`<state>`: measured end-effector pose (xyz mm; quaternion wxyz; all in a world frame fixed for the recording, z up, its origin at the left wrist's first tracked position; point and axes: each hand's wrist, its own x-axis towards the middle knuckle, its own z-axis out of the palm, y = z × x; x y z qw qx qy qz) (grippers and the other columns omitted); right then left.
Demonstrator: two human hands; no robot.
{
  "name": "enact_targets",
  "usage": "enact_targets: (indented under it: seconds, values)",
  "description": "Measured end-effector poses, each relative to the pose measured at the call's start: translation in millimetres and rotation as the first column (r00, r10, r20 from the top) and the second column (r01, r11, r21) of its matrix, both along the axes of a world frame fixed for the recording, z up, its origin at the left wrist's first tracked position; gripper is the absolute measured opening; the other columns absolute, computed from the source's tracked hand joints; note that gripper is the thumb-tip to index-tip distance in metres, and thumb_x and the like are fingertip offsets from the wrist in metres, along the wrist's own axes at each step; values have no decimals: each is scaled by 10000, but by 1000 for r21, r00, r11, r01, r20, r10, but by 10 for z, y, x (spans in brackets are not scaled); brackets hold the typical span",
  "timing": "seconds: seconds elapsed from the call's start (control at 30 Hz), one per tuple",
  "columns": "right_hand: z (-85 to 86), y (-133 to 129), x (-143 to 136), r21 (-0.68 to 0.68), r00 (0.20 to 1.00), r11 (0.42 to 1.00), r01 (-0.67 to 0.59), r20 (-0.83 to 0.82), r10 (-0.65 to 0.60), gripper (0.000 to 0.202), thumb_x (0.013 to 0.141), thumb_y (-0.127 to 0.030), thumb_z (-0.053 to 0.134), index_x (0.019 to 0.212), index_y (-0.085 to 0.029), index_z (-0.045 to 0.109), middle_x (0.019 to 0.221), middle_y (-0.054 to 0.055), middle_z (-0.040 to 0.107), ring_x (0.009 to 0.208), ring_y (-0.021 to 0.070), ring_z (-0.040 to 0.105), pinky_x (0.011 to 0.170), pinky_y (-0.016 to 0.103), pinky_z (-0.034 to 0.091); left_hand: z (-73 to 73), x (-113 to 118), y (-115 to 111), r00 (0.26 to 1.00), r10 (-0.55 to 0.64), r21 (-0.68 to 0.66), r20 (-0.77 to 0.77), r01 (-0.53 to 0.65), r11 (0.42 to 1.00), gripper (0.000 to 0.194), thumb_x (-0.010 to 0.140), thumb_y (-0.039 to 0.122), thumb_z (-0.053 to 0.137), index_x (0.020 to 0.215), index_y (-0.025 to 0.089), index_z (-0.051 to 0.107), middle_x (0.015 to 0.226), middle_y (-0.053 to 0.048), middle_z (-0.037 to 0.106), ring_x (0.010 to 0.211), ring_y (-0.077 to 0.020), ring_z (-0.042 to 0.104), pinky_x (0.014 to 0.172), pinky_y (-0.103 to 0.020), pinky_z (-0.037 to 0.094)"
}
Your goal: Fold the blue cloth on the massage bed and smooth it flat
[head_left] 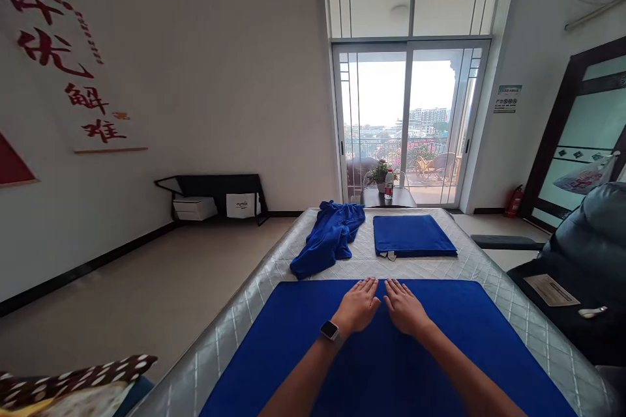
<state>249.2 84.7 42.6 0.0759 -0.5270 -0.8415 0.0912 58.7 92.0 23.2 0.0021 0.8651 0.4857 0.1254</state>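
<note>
Blue towel found spread flat across the near end of the quilted grey mattress, with left hand and right hand laid palm-down side by side near its far edge, fingers extended, gripping nothing. Noted beyond: a crumpled blue towel to the left, a folded blue towel just beside it. Observed a watch on the left wrist.

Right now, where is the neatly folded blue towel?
In the head view, the folded blue towel lies at the mattress's far end, right of centre, beside the crumpled blue towel and beyond the spread towel under both hands.
</note>
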Motion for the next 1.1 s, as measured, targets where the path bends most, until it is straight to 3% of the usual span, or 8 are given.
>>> enact_targets:
  seconds: [0.1, 0.27, 0.5, 0.6, 0.67, 0.77, 0.97, 1.1]
  values:
    - [-121, 40, -164, 4, 999, 1000, 15, -29, -15, 631, 986, -361, 161, 1546, -79, 234, 1619, 103, 203, 1498, 208, 144, 1213, 398, 108, -99, 248, 18, 998, 39, 2, 47, -39, 999, 557, 1011, 308, 242, 1521, 105, 334, 1562, -158, 375, 1470, -243, 286, 1194, -456, 272]
    - [-230, 90, -133, 25, 999, 1000, 9, -54, -8, 631, 1000, -389, 132, 1547, -93, 237, 1620, 103, 199, 1502, 205, 122, 1215, 402, 82, -214, 193, 56, 998, 51, -21, 46, -50, 999, 568, 1006, 304, 251, 1531, 94, 306, 1586, -151, 326, 1485, -250, 245, 1203, -475, 261]
    - [-173, 64, -149, 12, 998, 1000, 26, -62, -25, 636, 997, -403, 142, 1550, -103, 237, 1617, 94, 201, 1498, 210, 144, 1212, 406, 97, -152, 214, 44, 997, 68, -38, 29, -67, 997, 574, 1010, 331, 241, 1527, 94, 318, 1582, -154, 333, 1486, -244, 233, 1212, -462, 249]
    - [-143, 44, -96, 1, 997, 998, 56, -53, -56, 657, 993, -432, 140, 1548, -94, 238, 1618, 98, 197, 1499, 211, 140, 1213, 407, 100, -124, 121, 38, 996, 89, -54, 0, -89, 995, 582, 1005, 334, 245, 1530, 93, 312, 1589, -151, 317, 1485, -242, 236, 1212, -449, 248]
    - [-139, 44, 7, -7, 996, 997, 79, -41, -79, 676, 990, -453, 136, 1549, -84, 225, 1619, 101, 189, 1500, 212, 132, 1215, 411, 100, -128, -58, 53, 993, 119, -54, -21, -120, 991, 580, 999, 317, 244, 1533, 98, 307, 1591, -145, 312, 1484, -238, 237, 1211, -448, 248]
    - [-172, 73, 321, -2, 992, 992, 126, 1, -126, 692, 987, -477, 123, 1551, -86, 212, 1620, 96, 191, 1499, 203, 128, 1216, 407, 106, -146, -521, 70, 980, 193, -50, -55, -196, 979, 574, 991, 292, 247, 1532, 114, 313, 1589, -137, 313, 1479, -237, 250, 1206, -456, 249]
    - [-373, 206, 1502, 106, 962, 963, 248, 94, -258, 693, 974, -480, 153, 1540, -96, 267, 1606, 93, 259, 1488, 197, 177, 1214, 401, 158, -136, -1698, -33, 939, 341, -58, -42, -343, 937, 573, 1002, 347, 233, 1516, 126, 353, 1581, -122, 333, 1466, -239, 286, 1200, -446, 253]
    - [-533, 291, 2157, 171, 906, 907, 385, 117, -407, 665, 963, -425, 152, 1527, -113, 318, 1599, 100, 278, 1478, 220, 218, 1198, 451, 217, -153, -2137, -85, 907, 421, -67, -4, -420, 905, 588, 1008, 391, 192, 1509, 139, 371, 1554, -115, 401, 1460, -249, 301, 1197, -470, 254]
